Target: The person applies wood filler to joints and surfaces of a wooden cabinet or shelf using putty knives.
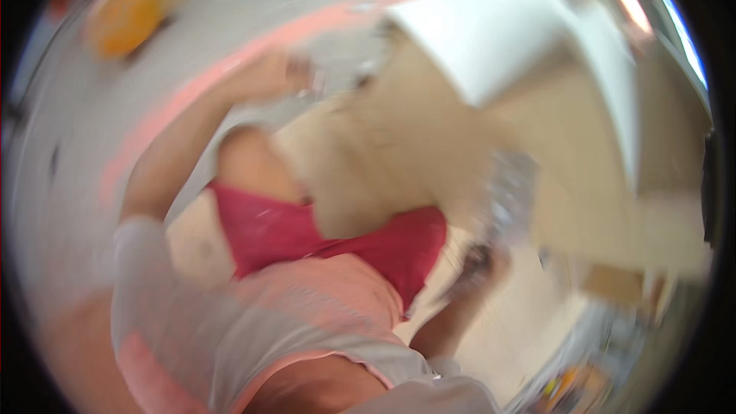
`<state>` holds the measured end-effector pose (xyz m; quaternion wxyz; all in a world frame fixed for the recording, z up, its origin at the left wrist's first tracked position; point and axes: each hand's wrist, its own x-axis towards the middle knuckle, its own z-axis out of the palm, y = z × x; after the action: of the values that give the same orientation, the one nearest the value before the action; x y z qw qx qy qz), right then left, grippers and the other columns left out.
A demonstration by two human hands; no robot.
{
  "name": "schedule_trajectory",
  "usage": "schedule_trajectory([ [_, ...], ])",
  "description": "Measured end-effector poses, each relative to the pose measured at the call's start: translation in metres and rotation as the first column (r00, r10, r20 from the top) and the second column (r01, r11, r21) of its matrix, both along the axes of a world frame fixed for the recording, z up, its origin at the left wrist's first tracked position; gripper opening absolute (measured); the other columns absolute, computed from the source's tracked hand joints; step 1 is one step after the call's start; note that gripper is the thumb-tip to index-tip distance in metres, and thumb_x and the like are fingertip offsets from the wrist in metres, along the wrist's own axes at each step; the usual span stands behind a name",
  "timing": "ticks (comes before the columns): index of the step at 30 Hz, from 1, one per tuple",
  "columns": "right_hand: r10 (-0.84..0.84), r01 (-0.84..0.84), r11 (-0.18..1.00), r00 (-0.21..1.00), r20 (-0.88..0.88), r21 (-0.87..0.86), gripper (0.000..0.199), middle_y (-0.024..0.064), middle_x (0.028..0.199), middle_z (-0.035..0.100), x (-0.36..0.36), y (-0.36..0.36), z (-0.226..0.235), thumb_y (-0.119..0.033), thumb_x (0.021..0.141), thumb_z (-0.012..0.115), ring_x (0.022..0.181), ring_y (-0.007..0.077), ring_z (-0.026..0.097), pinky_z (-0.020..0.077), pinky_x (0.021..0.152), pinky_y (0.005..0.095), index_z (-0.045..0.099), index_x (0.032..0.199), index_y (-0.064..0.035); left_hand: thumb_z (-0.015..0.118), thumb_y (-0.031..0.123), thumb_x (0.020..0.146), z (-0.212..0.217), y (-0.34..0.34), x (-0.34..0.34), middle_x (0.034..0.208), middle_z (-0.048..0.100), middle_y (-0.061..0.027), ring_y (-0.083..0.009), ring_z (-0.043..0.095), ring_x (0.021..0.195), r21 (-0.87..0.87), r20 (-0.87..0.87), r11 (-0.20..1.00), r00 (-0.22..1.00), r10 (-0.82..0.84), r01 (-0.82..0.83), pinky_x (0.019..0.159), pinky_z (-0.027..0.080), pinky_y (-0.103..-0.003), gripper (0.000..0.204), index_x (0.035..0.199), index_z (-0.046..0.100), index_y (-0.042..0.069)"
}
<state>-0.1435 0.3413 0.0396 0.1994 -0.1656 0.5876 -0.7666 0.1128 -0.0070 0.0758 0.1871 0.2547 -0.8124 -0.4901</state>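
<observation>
Motion blur smears most of the view. My left hand point(287, 77) reaches out at the upper left, beside the far left edge of a large brown cardboard piece point(406, 138); its fingers are too smeared to read. Low on the right, my right hand point(494, 261) is closed at the lower end of a clear, shiny plastic-looking piece point(512, 188), which lies against or just over the cardboard. A dark object point(475, 259) shows at my right hand or wrist, its kind unclear. The cardboard's near edge comes up to my legs and red shorts point(268, 226).
White sheets or flaps point(491, 31) stick up at the cardboard's far side. An orange round object point(126, 15) is at the far left on the grey floor point(84, 138), near a pink-red curved line point(176, 100). Blurred mixed items point(575, 383) lie at the lower right.
</observation>
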Motion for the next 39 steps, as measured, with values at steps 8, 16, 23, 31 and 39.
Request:
schedule_trajectory([
  [8,0.236,-0.235,0.971,0.971,0.029,-0.047,0.024,0.0059,0.078,0.056,0.015,0.052,0.054,-0.014,0.085,0.053,0.064,0.0112,0.051,0.043,0.055,0.0241,0.052,0.102,0.0021,0.05,0.015,0.086,0.052,0.232,-0.165,0.095,0.058,-0.0069,-0.0129,0.057,0.087,0.55,-0.498,0.621,0.816,-0.292,0.558,0.075,0.046,-0.027,0.029,0.11,0.049,-0.001],
  [16,-0.244,0.263,0.964,0.819,-0.52,-0.039,0.049,0.0105,0.092,0.058,0.001,0.106,0.169,0.008,0.061,0.066,0.077,0.0161,0.059,0.0483,0.066,0.0231,0.05,0.107,0.0047,0.047,0.011,0.085,0.077,0.178,-0.184,0.1,0.054,-0.0099,-0.0197,0.058,0.087,0.648,-0.718,0.391,0.696,0.027,0.653,0.066,0.054,-0.034,0.032,0.114,0.04,-0.001],
  [23,0.16,0.748,0.663,-0.188,-0.969,-0.036,0.018,0.0107,0.086,0.063,-0.001,0.045,0.263,0.005,0.076,0.058,0.081,0.018,0.059,0.0453,0.071,0.0259,0.06,0.093,0.0007,0.049,0.004,0.083,0.052,0.169,-0.196,0.097,0.055,-0.0105,-0.0167,0.059,0.081,0.605,-0.772,0.387,0.632,0.071,0.696,0.061,0.055,-0.033,0.03,0.11,0.042,-0.004],
  [31,0.443,0.835,0.502,-0.47,-0.764,-0.223,0.027,0.0106,0.097,0.062,-0.039,0.016,0.272,0.004,0.078,0.051,0.09,0.0237,0.057,0.0447,0.08,0.0326,0.059,0.102,-0.0016,0.05,0.001,0.079,0.057,0.154,-0.188,0.095,0.057,-0.0075,-0.0099,0.057,0.075,0.6,-0.731,0.426,0.681,-0.052,0.677,0.06,0.049,-0.023,0.029,0.107,0.046,-0.003],
  [39,0.398,0.837,0.464,-0.49,-0.776,-0.291,0.027,0.0119,0.092,0.063,-0.074,0.0,0.253,0.002,0.07,0.055,0.088,0.0265,0.057,0.0459,0.078,0.034,0.062,0.096,-0.0019,0.051,0.001,0.078,0.045,0.153,-0.194,0.093,0.057,-0.006,-0.0088,0.056,0.077,0.619,-0.754,0.368,0.656,0.033,0.693,0.064,0.048,-0.023,0.026,0.104,0.048,-0.003],
])
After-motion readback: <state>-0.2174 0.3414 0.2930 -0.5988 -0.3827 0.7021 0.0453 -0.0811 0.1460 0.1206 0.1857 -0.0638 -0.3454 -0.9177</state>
